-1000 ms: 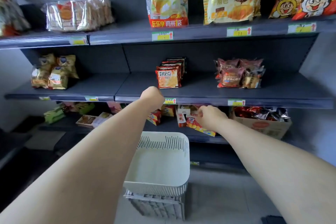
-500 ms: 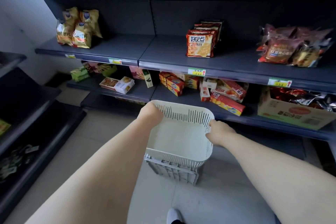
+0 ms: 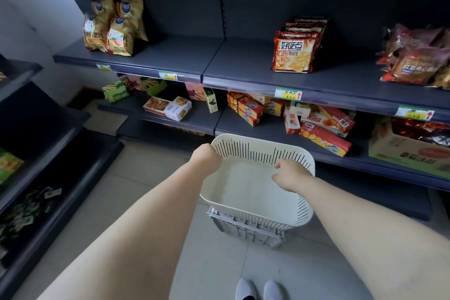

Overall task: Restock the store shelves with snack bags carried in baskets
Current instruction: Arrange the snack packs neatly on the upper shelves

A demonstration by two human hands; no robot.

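Head view, looking down at store shelving. White basket [image 3: 255,153] sits in front of the lower shelf [image 3: 194,117], stacked on a grey crate [image 3: 246,231] that stands on the tiled floor [image 3: 146,190].

Left hand [image 3: 205,157] is at the basket's far-left rim corner. Its fingers are curled over the rim and clamped on it, tips hidden behind the knuckles.

Right hand [image 3: 291,174] is over the right half of the basket's opening. Its fingers [image 3: 280,165] are curled together toward the slotted far wall; cannot tell whether they hold it or only hang near it.

Middle shelf [image 3: 185,56]:
- yellow snack bags [image 3: 112,31] upright at left
- red cracker bags [image 3: 294,53] in a row near centre
- brown-red bags [image 3: 414,56] piled at right

Lower shelf: assorted boxes [image 3: 248,108], and a cardboard carton [image 3: 409,153] at right with shiny red packs in it.

Two white shoes [image 3: 244,288] at the bottom edge, on the near side of the crate
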